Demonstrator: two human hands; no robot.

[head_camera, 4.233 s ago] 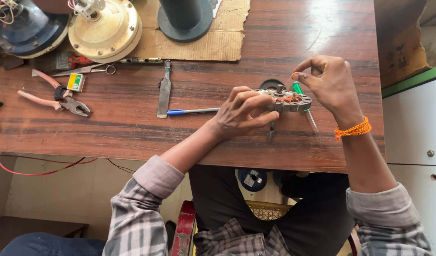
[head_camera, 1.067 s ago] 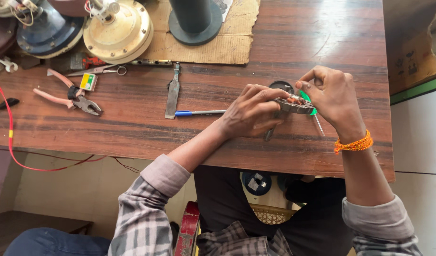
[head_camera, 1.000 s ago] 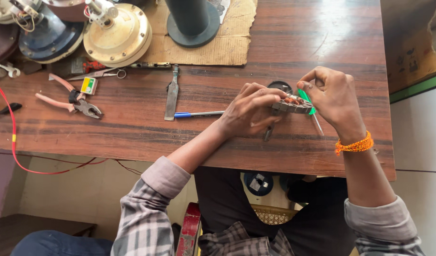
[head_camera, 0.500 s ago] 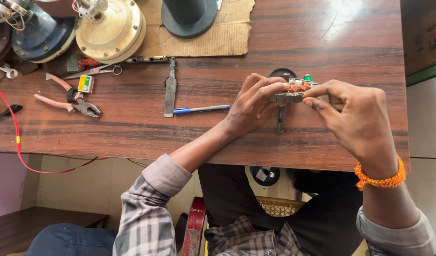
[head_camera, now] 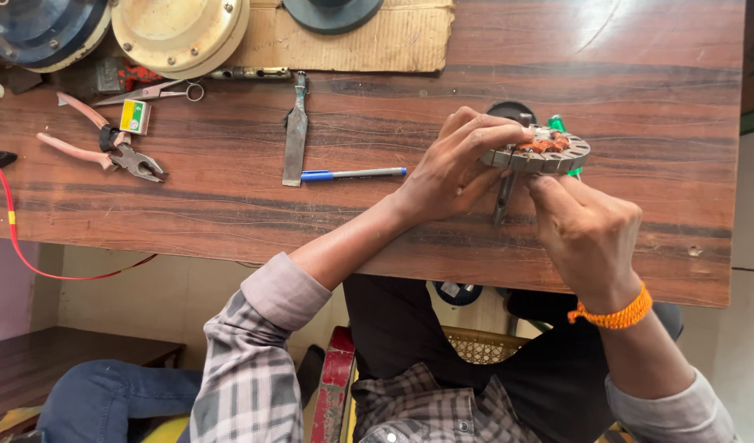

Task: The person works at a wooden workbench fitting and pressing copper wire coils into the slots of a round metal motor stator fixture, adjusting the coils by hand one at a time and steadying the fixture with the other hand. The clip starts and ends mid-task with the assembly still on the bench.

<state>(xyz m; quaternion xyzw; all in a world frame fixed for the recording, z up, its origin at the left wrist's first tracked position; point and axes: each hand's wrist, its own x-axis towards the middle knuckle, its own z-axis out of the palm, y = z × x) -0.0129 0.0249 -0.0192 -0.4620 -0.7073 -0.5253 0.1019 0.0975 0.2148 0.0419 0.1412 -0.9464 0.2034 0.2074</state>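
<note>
Wooden workbench [head_camera: 229, 205]: spread beneath both hands, with a cream round motor housing [head_camera: 180, 33] and red-handled pliers [head_camera: 106, 152] lying well off to the left of the left hand, and a flat chisel [head_camera: 295, 135] and a blue pen [head_camera: 352, 173] nearer to it. Ring-shaped stator [head_camera: 541, 152], grey laminated metal with copper windings: held just above the bench, gripped at its rim by the closed fingers of the left hand [head_camera: 455, 168], while the right hand [head_camera: 586, 230] is pressed to its near edge with the thumb. The stator is judged stiff and fairly heavy, best taken by the rim, the thin windings being fragile.
</note>
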